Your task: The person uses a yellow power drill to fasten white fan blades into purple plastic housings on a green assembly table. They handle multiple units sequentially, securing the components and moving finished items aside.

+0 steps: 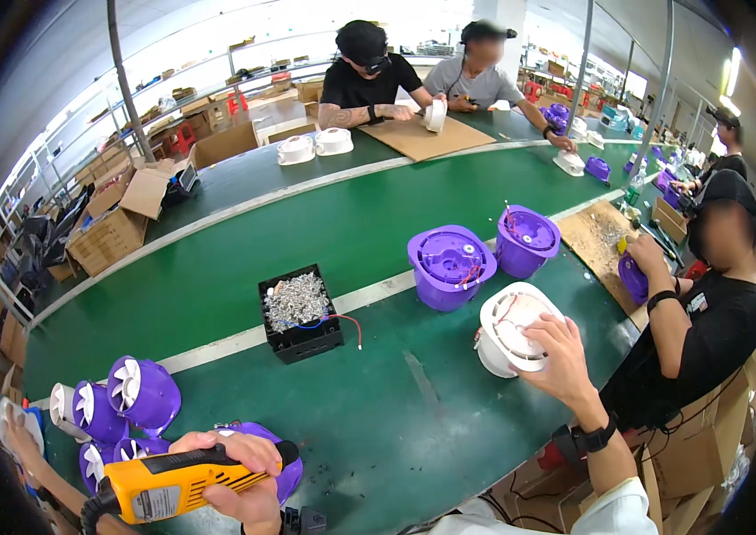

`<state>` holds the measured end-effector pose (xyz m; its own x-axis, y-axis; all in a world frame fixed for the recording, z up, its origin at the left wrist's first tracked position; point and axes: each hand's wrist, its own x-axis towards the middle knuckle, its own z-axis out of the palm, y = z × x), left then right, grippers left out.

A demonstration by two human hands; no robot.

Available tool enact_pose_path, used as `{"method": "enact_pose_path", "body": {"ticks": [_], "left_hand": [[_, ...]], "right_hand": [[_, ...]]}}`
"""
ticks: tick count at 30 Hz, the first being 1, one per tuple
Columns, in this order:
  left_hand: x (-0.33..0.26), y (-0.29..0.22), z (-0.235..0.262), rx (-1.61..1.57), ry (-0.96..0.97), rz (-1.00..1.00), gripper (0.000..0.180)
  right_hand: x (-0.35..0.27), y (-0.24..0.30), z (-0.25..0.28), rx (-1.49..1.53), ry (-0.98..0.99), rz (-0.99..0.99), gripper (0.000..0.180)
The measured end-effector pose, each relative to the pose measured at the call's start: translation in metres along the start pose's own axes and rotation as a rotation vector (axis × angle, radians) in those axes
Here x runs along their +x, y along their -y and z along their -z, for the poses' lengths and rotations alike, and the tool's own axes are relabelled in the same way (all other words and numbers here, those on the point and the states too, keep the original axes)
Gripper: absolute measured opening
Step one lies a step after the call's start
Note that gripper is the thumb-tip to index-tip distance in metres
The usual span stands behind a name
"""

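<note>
My left hand (248,477) is wrapped around a yellow and black electric screwdriver (159,489), held low at the near left with its cord trailing off. Partly hidden behind that hand lies a purple plastic housing (289,473). On the right, my right hand (561,357) grips the near edge of a round white plastic housing (513,321), fingers over its flat top and thumb at its side. Just beyond it stand two purple housings, one (452,263) left of the other (528,239), with thin red wires on top.
A black bin (302,312) of small metal screws stands mid-table, a red-and-blue wire across it. Purple housings with white fan blades (141,392) cluster at left. A co-worker (699,303) handles a purple part at right; two others sit across the green belt (217,276).
</note>
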<state>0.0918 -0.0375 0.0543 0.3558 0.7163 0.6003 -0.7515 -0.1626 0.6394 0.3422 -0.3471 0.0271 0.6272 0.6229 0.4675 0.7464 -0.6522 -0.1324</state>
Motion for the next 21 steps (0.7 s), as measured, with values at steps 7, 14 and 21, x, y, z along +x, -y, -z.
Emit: {"method": "enact_pose_path", "body": {"ticks": [7, 14, 21], "left_hand": [[0.002, 0.000, 0.006, 0.089, 0.023, -0.110, 0.056], [0.002, 0.004, 0.004, 0.093, 0.037, -0.091, 0.056], [0.000, 0.008, 0.000, 0.140, -0.003, -0.078, 0.057]], "right_hand": [[-0.004, -0.016, 0.000, 0.239, -0.051, -0.245, 0.047], [-0.006, -0.019, -0.004, 0.072, -0.074, -0.151, 0.054], [-0.010, -0.017, -0.003, -0.010, 0.033, -0.078, 0.058]]}}
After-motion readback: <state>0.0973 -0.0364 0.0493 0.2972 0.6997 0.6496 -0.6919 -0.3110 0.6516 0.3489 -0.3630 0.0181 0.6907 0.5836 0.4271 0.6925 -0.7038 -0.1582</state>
